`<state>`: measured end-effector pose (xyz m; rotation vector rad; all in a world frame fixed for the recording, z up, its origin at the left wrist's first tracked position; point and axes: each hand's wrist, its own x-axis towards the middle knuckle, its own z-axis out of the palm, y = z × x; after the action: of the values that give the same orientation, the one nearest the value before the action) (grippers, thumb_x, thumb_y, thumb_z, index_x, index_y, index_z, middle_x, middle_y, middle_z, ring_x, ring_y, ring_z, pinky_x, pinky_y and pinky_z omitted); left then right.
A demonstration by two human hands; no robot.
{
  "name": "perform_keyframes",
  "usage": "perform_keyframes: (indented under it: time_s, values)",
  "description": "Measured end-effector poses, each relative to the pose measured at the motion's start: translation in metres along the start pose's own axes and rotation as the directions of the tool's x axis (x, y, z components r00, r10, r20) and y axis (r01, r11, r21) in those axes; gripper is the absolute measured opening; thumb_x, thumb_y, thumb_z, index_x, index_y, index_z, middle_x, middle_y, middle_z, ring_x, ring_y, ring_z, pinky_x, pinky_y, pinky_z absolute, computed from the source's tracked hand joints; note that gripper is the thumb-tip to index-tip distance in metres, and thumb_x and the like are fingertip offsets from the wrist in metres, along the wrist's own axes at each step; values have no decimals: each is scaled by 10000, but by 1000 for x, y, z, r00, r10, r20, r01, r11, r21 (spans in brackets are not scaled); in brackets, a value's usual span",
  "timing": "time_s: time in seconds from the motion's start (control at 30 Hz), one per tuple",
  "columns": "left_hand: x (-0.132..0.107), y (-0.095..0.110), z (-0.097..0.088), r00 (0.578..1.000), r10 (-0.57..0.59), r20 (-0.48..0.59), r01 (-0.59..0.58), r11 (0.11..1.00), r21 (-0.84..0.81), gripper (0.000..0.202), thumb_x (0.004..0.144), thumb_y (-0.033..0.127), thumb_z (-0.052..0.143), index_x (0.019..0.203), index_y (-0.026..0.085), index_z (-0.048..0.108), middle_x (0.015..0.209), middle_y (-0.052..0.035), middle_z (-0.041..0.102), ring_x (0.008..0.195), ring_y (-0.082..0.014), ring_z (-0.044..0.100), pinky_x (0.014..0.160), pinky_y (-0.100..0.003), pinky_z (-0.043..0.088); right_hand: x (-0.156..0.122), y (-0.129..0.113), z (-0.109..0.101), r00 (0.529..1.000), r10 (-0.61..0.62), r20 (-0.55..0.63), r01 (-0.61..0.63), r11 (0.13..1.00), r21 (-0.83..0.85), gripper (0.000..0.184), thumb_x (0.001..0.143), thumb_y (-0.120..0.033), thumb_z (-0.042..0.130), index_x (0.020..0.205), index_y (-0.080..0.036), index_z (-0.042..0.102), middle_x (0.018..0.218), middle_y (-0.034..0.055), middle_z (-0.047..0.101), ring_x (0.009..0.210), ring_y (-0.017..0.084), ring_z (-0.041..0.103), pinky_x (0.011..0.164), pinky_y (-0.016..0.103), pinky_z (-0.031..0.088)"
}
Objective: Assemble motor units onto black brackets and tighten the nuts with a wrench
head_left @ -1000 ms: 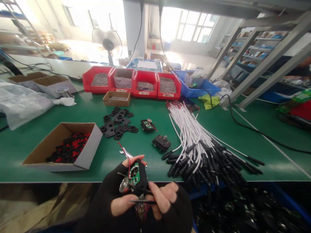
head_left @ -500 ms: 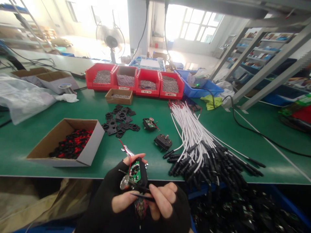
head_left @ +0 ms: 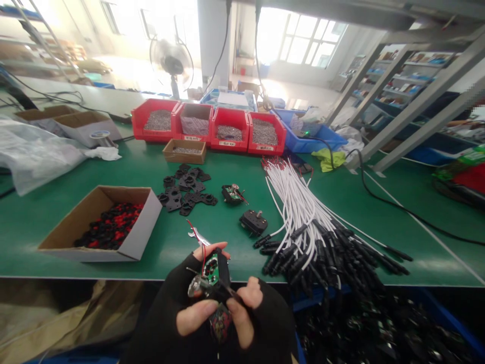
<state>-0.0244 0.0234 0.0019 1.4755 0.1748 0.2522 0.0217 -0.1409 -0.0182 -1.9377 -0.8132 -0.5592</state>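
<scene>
Both my hands wear black fingerless gloves and meet just below the table's near edge. My left hand (head_left: 182, 308) is closed round a small black housing with a green circuit board (head_left: 212, 270), red and black wires and a round metal part. My right hand (head_left: 252, 316) pinches a thin black piece (head_left: 227, 292) against that assembly. Two similar assemblies lie on the green table: one with a green board (head_left: 232, 194), one black (head_left: 253, 222). A bundle of white cables with black plugs (head_left: 314, 227) lies to the right.
A cardboard box of red and black parts (head_left: 109, 225) sits at the left. Flat black plates (head_left: 187, 189) lie mid-table. Red bins (head_left: 212, 126) of small metal parts and a small cardboard tray (head_left: 184, 150) stand at the back. A black cord (head_left: 394, 205) crosses the right side.
My right hand's fingers have curled in closer to the assembly, and the thin black piece has tilted up against it. The view shifted slightly.
</scene>
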Motion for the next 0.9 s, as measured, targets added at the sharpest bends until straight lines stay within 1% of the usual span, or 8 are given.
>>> perform_keyframes:
  time_s: [0.1,0.3,0.43,0.57,0.63,0.7,0.8,0.9]
  values:
    - [-4,0,2,999,-22,-26,22,1000,-7,544,783,511,821,1302,377,729,1248,16,767,916,-214,737,799,-227,573,0,-3,0,960,188,208,-235,945,227,415,1159,-325,446,802,-191,609,589,-25,588,462,129,581,438,202,436]
    - [-11,-3,7,911,-265,-317,284,959,15,642,678,602,848,1207,243,781,1191,-62,783,1094,-319,709,927,-329,571,-1,2,-3,980,-107,170,138,973,-183,303,1102,-286,537,881,-170,709,738,93,690,681,273,683,654,356,528]
    - [-12,-2,3,938,-185,-293,210,976,56,653,672,579,855,1222,236,778,1208,-80,778,1074,-331,717,909,-343,575,6,-3,-7,974,54,221,-74,994,83,260,1094,-268,558,925,-189,738,797,71,717,705,241,699,664,336,500]
    - [-10,4,0,985,-39,-168,44,999,25,610,705,524,855,1264,295,764,1221,-56,774,1059,-321,725,921,-339,571,8,-6,-3,733,337,591,-660,563,497,491,1111,-565,487,823,-187,610,531,-34,504,431,127,486,435,224,320]
    - [-10,5,0,985,-34,-171,40,999,31,630,692,529,861,1266,287,764,1204,-55,775,1059,-320,718,969,-346,549,7,-5,-2,631,356,690,-772,379,510,553,1071,-658,509,799,-184,592,499,-51,435,414,122,433,432,218,302]
    - [-11,3,2,968,-119,-220,128,991,29,652,698,559,843,1273,264,758,1180,-62,776,1067,-323,709,954,-345,550,6,-5,-2,748,378,546,-647,598,473,498,1085,-562,543,780,-179,631,556,-8,522,473,144,510,478,233,377]
    - [-13,-6,4,908,-277,-314,282,959,-31,660,730,581,799,1265,199,740,1150,-90,776,1078,-337,701,915,-366,569,8,-8,-3,976,144,166,-163,980,110,260,1053,-264,631,824,-172,712,709,60,659,647,201,633,672,296,512]
    - [-14,-13,2,900,-306,-312,303,951,-59,650,770,556,781,1287,168,715,1181,-110,765,1110,-343,687,972,-392,548,10,-10,-1,970,161,181,-175,982,69,112,990,-165,700,889,-177,749,754,69,692,730,232,656,787,348,529]
